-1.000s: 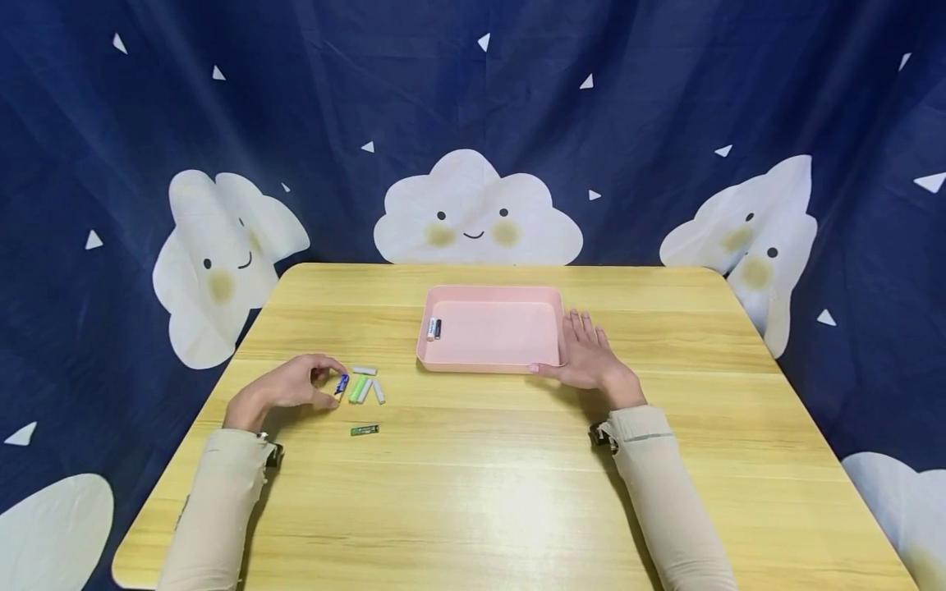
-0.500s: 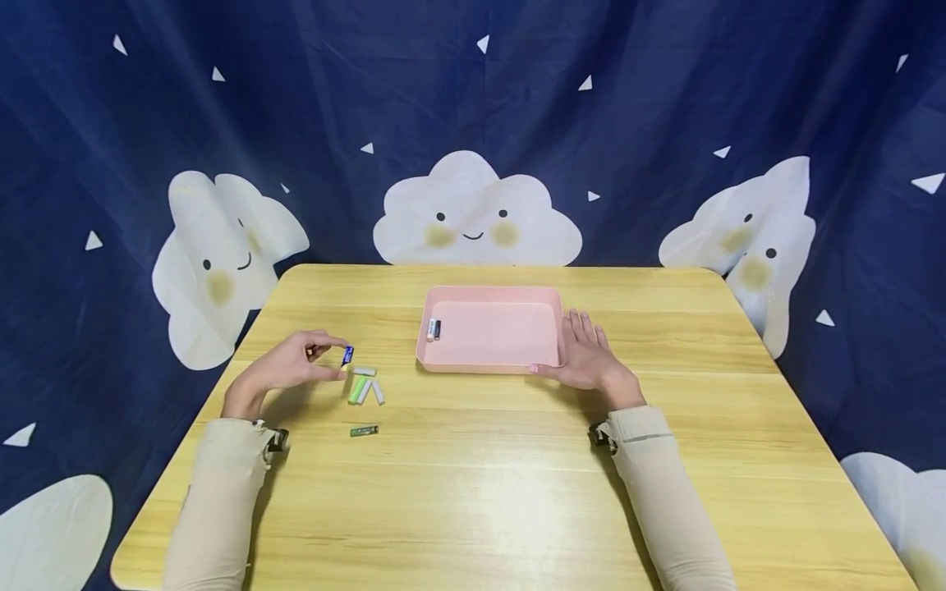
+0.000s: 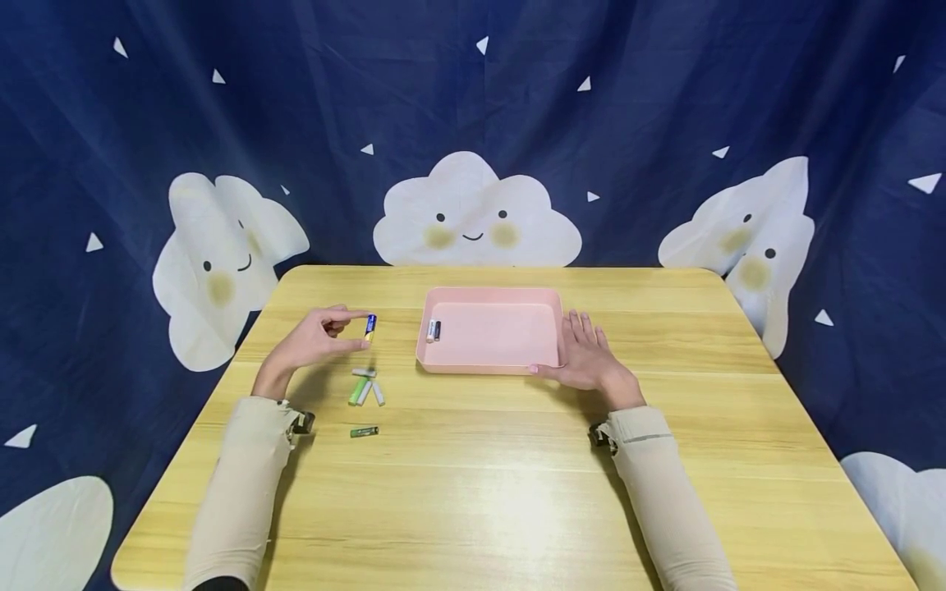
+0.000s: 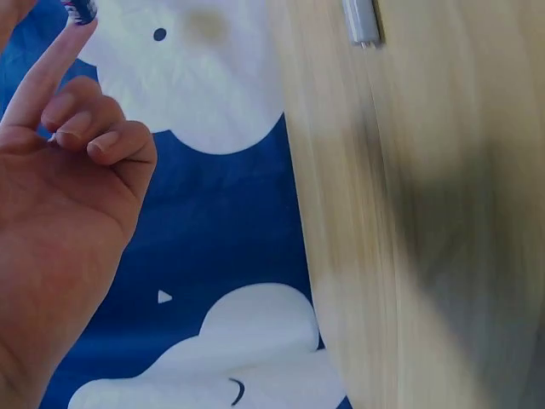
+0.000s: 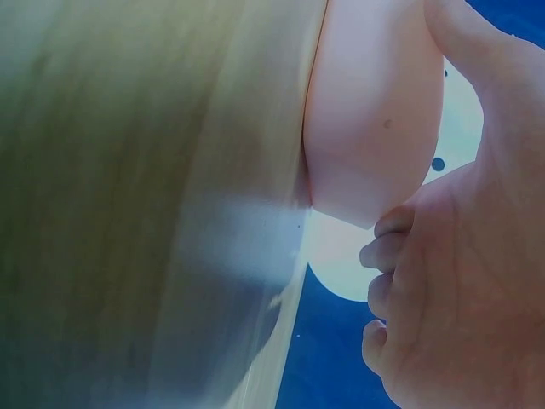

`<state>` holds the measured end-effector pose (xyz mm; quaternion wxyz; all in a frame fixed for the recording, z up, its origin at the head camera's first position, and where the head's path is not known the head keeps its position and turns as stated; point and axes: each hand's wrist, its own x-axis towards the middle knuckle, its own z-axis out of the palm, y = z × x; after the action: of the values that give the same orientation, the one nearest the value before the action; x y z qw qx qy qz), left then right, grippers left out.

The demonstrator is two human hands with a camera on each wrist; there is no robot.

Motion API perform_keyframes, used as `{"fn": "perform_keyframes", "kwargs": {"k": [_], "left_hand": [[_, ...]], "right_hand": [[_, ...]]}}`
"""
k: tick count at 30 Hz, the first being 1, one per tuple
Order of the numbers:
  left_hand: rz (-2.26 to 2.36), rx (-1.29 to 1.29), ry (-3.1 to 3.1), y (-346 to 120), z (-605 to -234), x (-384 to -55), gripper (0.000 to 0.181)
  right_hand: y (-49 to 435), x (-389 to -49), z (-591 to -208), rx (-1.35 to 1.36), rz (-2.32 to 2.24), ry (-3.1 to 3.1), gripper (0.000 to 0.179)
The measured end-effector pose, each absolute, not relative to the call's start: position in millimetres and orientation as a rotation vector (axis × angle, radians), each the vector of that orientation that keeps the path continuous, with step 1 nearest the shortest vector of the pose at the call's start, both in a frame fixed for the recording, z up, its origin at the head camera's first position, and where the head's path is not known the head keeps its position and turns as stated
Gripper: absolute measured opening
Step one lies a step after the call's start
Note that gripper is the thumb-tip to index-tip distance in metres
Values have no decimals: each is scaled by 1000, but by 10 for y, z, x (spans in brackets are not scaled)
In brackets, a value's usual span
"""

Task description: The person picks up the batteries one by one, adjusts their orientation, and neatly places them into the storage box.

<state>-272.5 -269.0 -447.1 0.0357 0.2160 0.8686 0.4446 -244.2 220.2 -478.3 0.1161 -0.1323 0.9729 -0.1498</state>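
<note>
My left hand (image 3: 314, 338) pinches a blue-and-yellow battery (image 3: 370, 327) between thumb and fingertip, above the table and left of the tray. The left wrist view shows only one end of this battery (image 4: 81, 10), at the top edge. A shallow pink tray (image 3: 502, 336) stands at the table's far middle; a white battery (image 3: 431, 330) and a dark battery (image 3: 438, 331) lie side by side at its left wall. With fingers straight, my right hand (image 3: 589, 363) rests against the tray's front right corner. In the right wrist view the thumb lies along the tray wall (image 5: 375, 111).
Below my left hand, several pale grey batteries (image 3: 378, 392) and a bright green one (image 3: 358, 391) lie in a loose group. Nearer the front is a dark green battery (image 3: 365, 431). A cloud-print curtain (image 3: 473, 98) hangs behind the wooden table (image 3: 473, 492).
My left hand has raised the blue-and-yellow battery off the table, carrying it away from me and rightward, past the loose group. The right hand and tray have stayed put.
</note>
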Motion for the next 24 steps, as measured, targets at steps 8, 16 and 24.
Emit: {"fn": "perform_keyframes", "kwargs": {"k": [8, 16, 24], "left_hand": [[1392, 669, 2689, -2455, -4424, -2869, 53], [1395, 607, 2700, -2211, -4491, -3040, 55], [1396, 578, 2682, -2072, -4648, -3197, 57]], "right_hand": [[2203, -2442, -4799, -378, -456, 2848, 126], [2200, -2436, -4788, -378, -453, 2850, 127], [2195, -2430, -4781, -374, -451, 2849, 127]]}}
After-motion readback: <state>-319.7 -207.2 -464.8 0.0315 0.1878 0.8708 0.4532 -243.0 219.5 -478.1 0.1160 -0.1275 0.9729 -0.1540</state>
